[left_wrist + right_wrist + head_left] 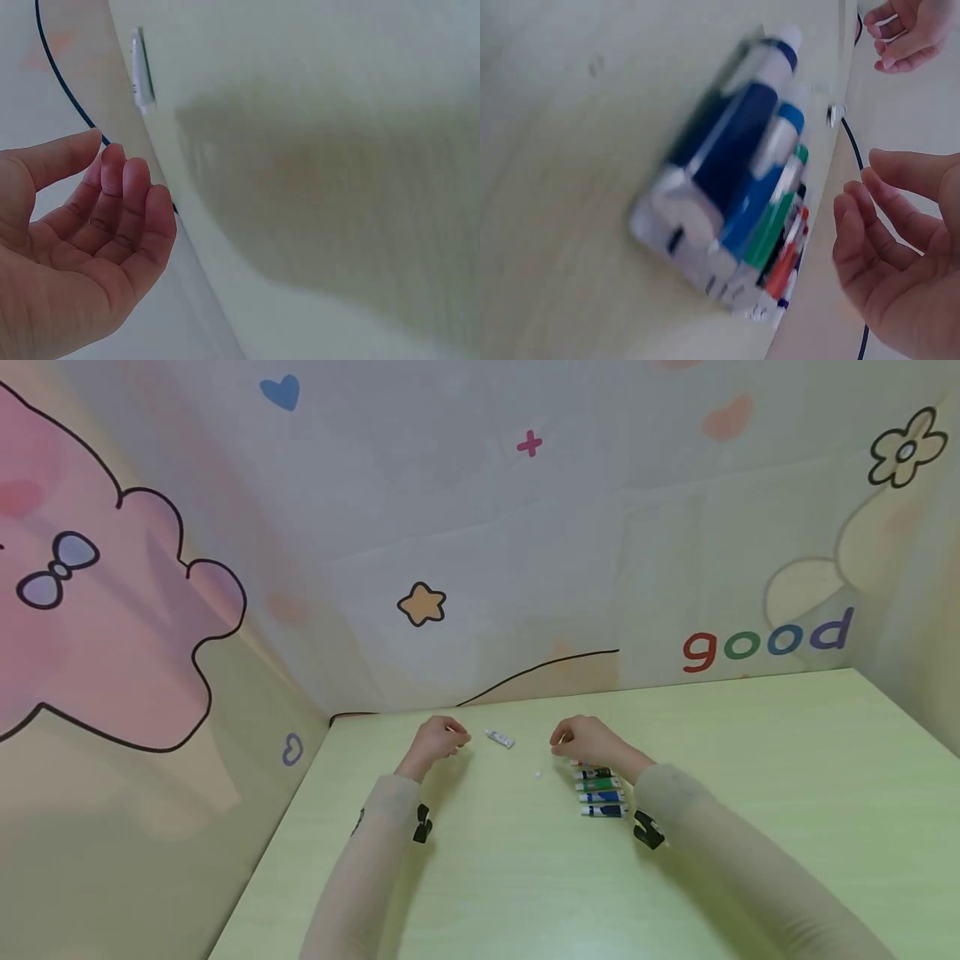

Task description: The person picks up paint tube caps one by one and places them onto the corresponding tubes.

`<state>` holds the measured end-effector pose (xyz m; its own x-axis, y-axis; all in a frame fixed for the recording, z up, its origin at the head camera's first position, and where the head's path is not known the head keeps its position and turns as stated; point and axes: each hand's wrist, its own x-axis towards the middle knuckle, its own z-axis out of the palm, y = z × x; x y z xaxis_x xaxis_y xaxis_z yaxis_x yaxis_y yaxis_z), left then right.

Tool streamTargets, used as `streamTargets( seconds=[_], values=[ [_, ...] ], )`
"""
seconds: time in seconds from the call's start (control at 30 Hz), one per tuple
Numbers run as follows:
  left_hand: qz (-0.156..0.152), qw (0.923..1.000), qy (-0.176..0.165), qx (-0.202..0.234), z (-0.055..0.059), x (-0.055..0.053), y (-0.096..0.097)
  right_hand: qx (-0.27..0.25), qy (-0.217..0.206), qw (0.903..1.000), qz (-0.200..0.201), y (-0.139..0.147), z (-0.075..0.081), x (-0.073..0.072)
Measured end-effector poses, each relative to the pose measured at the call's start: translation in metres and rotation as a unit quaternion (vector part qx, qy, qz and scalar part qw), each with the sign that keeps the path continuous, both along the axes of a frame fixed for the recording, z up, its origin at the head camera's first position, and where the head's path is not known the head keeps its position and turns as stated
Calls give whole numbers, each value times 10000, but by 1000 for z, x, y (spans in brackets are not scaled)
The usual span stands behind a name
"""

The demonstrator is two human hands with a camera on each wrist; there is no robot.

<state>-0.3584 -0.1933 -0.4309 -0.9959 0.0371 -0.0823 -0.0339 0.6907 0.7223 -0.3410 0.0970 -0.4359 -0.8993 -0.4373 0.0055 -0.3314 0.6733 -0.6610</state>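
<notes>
My left hand [438,739] hovers over the far left of the table, fingers loosely curled around nothing. Just right of it lies a small white tube [500,739], seen also near the top of the left wrist view. My right hand [588,739] is bent the same loose way above the far end of a row of paint tubes, with nothing between thumb and fingers in the right wrist view. That row has a dark blue tube [731,142], a blue one, a green tube [771,232], a black one and a red tube [784,266], side by side. The hand partly hides its far end.
A small white piece [537,774], like a cap, lies on the table between the hands, left of the row. The pale table [480,877] meets a printed cloth backdrop [480,543] just beyond the hands. Another cloth side stands at the left.
</notes>
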Motion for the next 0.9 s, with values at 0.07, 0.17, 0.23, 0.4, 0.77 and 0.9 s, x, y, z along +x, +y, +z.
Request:
streamTargets(
  seconds=[0.07,0.17,0.23,0.4,0.77,0.9],
  values=[
    [1,10000,-53,-9,-3,2,-2,27,-116,9999,112,-6,-3,3],
    [2,10000,-94,-9,-6,5,-3,155,-219,9994,230,-15,-7,8],
    [-10,9999,-127,33,-8,6,-3,251,-233,9989,325,-19,-9,11],
    [-84,9997,-153,140,-13,6,-1,383,-133,9986,347,-28,-15,16],
    [-217,9997,19,-79,-17,-1,17,545,90,9973,475,-36,-20,16],
    [-231,9994,174,-181,-15,-3,26,602,47,9969,496,-38,-19,17]
  ],
)
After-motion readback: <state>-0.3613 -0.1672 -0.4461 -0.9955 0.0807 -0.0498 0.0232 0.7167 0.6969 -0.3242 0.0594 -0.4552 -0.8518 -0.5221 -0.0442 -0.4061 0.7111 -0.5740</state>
